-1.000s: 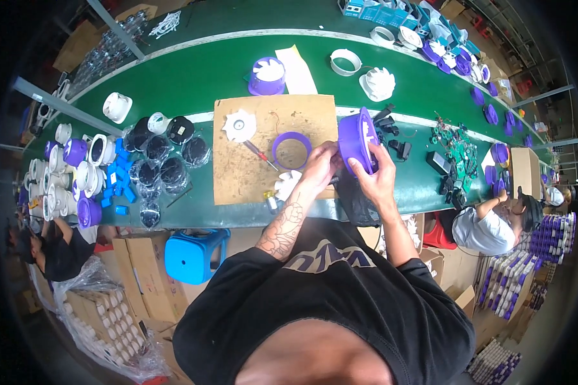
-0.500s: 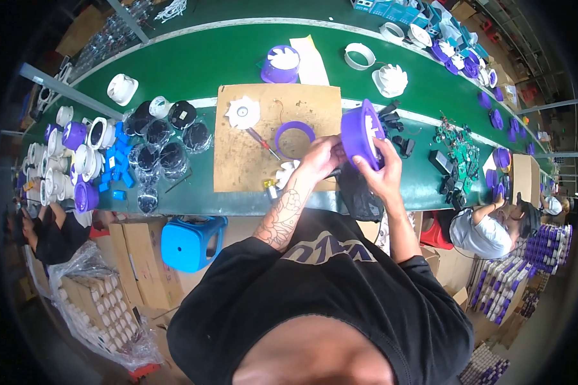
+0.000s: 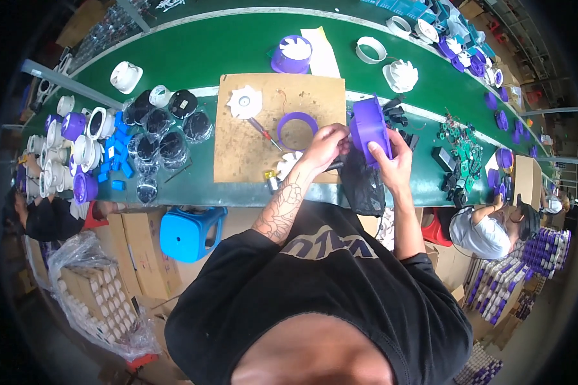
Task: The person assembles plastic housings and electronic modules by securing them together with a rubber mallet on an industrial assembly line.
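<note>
My right hand (image 3: 394,162) grips a purple round fan housing (image 3: 368,126), held on edge above the green table. My left hand (image 3: 326,142) reaches to the housing's near side, fingers closed against it and over a black mesh bag (image 3: 363,182) hanging below. Both hands sit at the right edge of a brown cardboard sheet (image 3: 244,157). On the sheet lie a purple ring (image 3: 297,130), a white fan blade (image 3: 245,102), a red-handled screwdriver (image 3: 263,131) and another white blade piece (image 3: 286,164).
A purple base with a white blade (image 3: 291,54) and white rings (image 3: 371,49) lie farther back. Black parts in clear bags (image 3: 164,131) and blue clips (image 3: 117,163) sit left. Circuit boards (image 3: 456,138) lie right. A blue stool (image 3: 187,231) stands below the table. Other people work at both sides.
The purple housing has turned more on edge in my right hand. My left hand has stayed pressed against it; both hands have barely shifted over the table.
</note>
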A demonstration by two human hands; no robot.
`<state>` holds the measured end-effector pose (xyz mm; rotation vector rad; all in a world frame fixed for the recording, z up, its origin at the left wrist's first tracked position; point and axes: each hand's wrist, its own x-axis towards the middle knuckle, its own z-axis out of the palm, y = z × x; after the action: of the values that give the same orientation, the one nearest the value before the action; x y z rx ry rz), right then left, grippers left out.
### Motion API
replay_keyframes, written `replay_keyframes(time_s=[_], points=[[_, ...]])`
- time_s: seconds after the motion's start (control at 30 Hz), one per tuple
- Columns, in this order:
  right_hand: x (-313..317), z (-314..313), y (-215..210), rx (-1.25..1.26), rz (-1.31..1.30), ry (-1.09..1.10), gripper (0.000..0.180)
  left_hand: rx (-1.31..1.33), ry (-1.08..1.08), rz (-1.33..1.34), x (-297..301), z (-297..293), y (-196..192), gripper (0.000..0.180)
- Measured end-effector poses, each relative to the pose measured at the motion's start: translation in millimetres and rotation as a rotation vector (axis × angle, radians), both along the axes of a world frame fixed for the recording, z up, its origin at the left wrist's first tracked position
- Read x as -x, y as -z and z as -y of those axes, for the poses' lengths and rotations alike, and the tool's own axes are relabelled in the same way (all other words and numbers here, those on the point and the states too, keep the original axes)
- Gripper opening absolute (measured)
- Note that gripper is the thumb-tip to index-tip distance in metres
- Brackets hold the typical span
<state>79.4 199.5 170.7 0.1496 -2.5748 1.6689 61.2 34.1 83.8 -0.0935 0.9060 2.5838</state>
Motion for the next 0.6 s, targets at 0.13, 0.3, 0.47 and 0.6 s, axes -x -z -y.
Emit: replay_keyframes(time_s=[0.13, 0.3, 0.47, 0.6], points=[[3, -2, 2, 0.049, 0.004, -0.010, 0.036, -0.036, 0.027, 0.065, 2, 1, 1, 0.014], [3, -4, 11, 0.008, -0.012, -0.003, 0.038, 0.051, 0.019, 0.073, 0, -1, 6, 0.015], [3, -2, 10, -0.127, -0.123, -0.045, 0.042, -0.036, -0.005, 0.130, -1, -2, 7, 0.015], [4, -1, 13, -0.150, -0.111, -0.031, 0.042, -0.047, 0.005, 0.130, 0, 1, 10, 0.016]])
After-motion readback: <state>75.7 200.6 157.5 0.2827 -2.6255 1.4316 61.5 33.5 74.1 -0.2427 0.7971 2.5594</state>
